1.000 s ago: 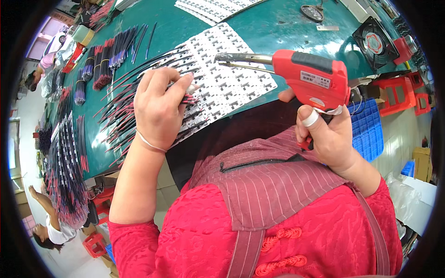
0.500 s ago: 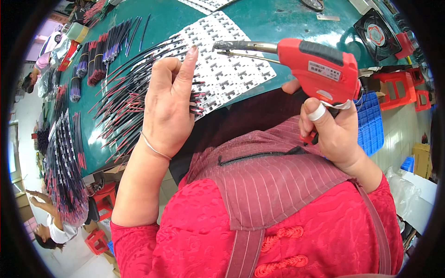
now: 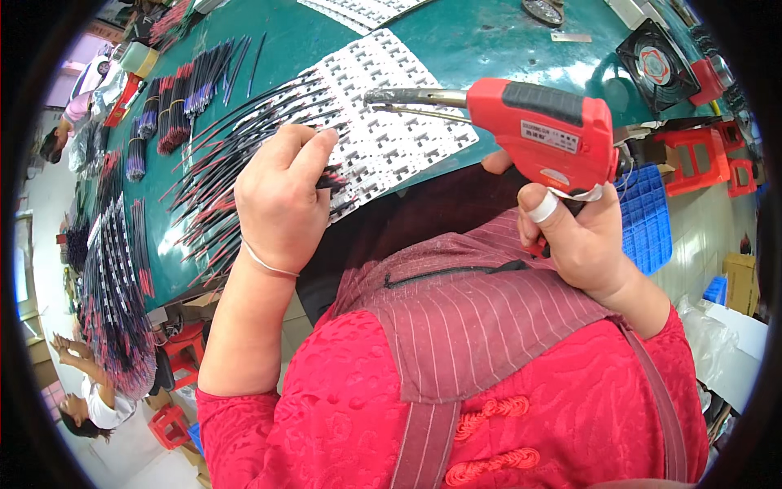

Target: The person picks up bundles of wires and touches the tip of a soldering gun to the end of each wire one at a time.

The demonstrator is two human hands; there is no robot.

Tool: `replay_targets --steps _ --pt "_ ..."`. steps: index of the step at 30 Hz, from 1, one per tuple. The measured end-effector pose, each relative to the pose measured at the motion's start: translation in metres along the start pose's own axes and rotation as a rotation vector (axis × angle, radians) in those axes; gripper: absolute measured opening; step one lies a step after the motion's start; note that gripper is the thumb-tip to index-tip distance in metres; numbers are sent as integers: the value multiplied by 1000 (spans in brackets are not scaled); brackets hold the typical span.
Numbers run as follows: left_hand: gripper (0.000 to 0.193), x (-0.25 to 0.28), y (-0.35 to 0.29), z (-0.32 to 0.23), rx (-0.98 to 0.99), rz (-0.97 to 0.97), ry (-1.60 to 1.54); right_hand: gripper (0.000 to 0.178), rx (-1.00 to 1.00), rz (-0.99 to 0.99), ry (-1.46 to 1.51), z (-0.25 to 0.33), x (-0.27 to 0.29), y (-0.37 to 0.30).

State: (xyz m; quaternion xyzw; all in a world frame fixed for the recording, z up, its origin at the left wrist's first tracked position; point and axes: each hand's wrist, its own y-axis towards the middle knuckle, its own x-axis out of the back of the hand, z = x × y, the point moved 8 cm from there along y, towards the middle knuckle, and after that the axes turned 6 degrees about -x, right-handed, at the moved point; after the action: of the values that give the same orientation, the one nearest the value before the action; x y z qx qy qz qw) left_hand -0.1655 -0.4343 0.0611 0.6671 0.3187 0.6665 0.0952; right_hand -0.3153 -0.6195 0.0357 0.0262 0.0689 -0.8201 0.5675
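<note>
My right hand [image 3: 574, 232] grips a red and black soldering gun [image 3: 542, 130] by its handle; white tape wraps the thumb. The gun's metal tip [image 3: 415, 96], with a thin feed tube under it, points left over a white panel [image 3: 407, 134] of small repeated parts. My left hand [image 3: 281, 196] is closed at the panel's left side, finger and thumb drawn together among black wires [image 3: 236, 159] with red ends. What its fingertips pinch is hidden. Wire ends show just right of those fingers.
Tied wire bundles [image 3: 171, 114] lie at the left of the green table [image 3: 301, 33]. More white panels [image 3: 366, 10] are at the far edge. A black fan [image 3: 656, 67] stands at the right, near red stools [image 3: 694, 159] and a blue crate [image 3: 648, 220]. Another person [image 3: 102, 399] is at lower left.
My left index finger has gone from raised and pointing to curled, and that hand has closed by the wires. The soldering gun has shifted slightly left and down.
</note>
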Motion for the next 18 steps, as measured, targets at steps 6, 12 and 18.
replay_targets --steps 6,12,18 --pt "42 -10 -3 -7 -93 -6 40 30 30 1 5 -7 2 -3" --pt "43 -13 -7 -2 -37 26 29 35 70 53 -33 -10 -3 -5" --pt "48 -15 -5 -1 -35 16 -1 40 102 78 -119 -10 -3 -8"
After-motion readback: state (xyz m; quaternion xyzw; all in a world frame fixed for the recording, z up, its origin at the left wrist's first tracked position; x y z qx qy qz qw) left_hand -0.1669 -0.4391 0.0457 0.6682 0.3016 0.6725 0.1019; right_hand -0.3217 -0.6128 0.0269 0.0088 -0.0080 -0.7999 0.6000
